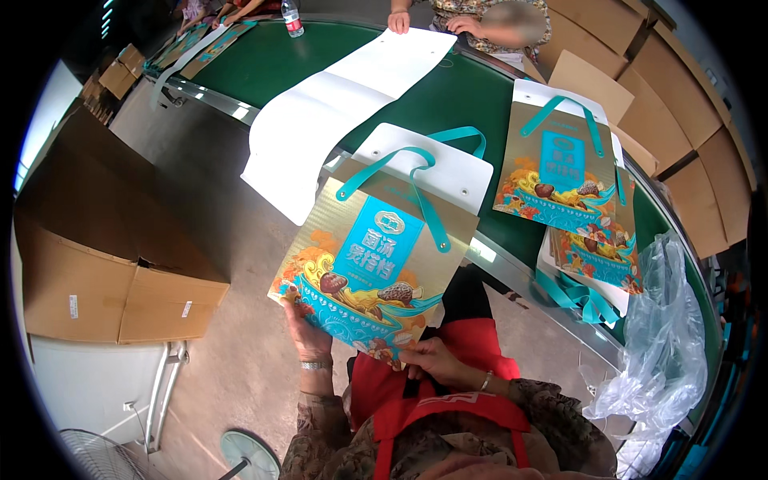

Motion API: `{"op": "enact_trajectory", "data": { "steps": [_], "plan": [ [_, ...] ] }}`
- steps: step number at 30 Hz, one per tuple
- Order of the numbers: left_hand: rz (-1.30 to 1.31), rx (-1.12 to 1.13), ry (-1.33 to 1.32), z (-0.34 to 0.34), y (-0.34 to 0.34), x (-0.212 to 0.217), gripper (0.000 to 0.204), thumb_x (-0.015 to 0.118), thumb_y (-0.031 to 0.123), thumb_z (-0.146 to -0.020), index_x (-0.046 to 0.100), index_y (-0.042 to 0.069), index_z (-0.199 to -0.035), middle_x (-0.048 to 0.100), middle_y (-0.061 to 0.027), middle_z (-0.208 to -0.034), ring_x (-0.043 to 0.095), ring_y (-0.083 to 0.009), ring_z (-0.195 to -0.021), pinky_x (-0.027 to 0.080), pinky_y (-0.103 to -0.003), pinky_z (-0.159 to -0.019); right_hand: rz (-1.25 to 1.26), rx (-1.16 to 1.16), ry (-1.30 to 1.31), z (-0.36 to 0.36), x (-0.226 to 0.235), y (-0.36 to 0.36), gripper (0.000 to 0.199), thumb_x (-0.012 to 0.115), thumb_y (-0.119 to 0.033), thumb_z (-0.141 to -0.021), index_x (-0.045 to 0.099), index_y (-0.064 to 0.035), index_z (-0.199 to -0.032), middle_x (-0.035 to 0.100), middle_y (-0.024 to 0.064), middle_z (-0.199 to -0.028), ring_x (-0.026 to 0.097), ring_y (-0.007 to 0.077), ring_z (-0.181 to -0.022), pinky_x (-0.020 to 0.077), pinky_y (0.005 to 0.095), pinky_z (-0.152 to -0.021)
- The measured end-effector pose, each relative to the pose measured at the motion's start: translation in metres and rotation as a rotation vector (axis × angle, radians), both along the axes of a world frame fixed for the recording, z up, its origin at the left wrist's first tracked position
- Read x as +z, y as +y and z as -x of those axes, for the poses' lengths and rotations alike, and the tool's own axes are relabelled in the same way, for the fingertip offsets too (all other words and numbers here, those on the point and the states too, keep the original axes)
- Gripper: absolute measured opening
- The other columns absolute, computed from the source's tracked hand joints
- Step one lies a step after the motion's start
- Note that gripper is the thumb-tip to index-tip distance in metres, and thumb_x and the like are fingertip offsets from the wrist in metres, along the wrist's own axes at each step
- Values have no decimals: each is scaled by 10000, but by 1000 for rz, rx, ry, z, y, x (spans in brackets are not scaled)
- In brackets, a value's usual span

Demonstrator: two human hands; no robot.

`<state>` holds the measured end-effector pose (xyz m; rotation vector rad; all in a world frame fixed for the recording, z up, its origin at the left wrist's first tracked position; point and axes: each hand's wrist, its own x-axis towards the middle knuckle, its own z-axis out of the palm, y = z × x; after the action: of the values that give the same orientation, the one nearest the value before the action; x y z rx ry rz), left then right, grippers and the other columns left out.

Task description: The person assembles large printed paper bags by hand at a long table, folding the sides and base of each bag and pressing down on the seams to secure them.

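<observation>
A gold and turquoise paper gift bag [376,256], printed with mushrooms and a bowl, is held up in front of me. Its turquoise ribbon handles [392,160] loop over the white upper flap. My left hand [307,332] grips the lower left corner, with the fingers partly behind the bag. At the bottom edge, toward the right corner, my right hand [436,358] pinches the bag. A long white unfolded sheet [336,104] lies across the green table [320,52] behind it, its near end hanging over the edge.
More gift bags [560,160] are stacked on the table at right, beside clear plastic wrap [660,344]. A co-worker's hand [398,22] rests on the sheet's far end. A bottle [292,18] stands farther back. Cardboard boxes [120,280] stand at left, a fan [100,456] below them.
</observation>
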<state>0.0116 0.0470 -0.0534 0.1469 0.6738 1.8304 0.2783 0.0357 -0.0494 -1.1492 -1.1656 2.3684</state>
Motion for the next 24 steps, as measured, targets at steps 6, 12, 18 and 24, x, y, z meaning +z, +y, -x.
{"op": "enact_trajectory", "data": {
  "steps": [6,12,18,24],
  "plan": [
    [314,55,158,-28,-46,-16,513,689,135,-918,478,58,-1379,596,-87,-1309,606,-259,-1141,511,-450,-975,-139,393,-36,10,8,19,397,593,-372,-980,717,1,-917,729,78,-834,669,160,-672,523,296,-625],
    [196,-164,245,4,-57,4,528,679,155,-928,459,51,-1396,583,-105,-1336,587,-281,-1196,492,-463,-1018,-1203,-111,-571,-19,93,165,257,608,-280,-945,653,-53,-1057,684,170,-885,669,344,-866,516,436,-767],
    [206,-142,227,-9,-54,1,533,703,163,-916,473,46,-1382,591,-107,-1316,595,-276,-1185,504,-453,-1008,-1445,-117,-1221,-42,41,300,565,584,-418,-944,513,5,-1311,568,205,-1317,532,407,-1198,444,472,-1009],
    [278,-118,235,-7,-60,-19,473,686,141,-921,503,34,-1344,594,-95,-1293,608,-258,-1146,512,-448,-988,-1364,30,-1302,-44,58,316,534,635,-494,-881,647,-4,-1094,651,183,-1159,597,367,-1105,487,464,-930]
  ]
}}
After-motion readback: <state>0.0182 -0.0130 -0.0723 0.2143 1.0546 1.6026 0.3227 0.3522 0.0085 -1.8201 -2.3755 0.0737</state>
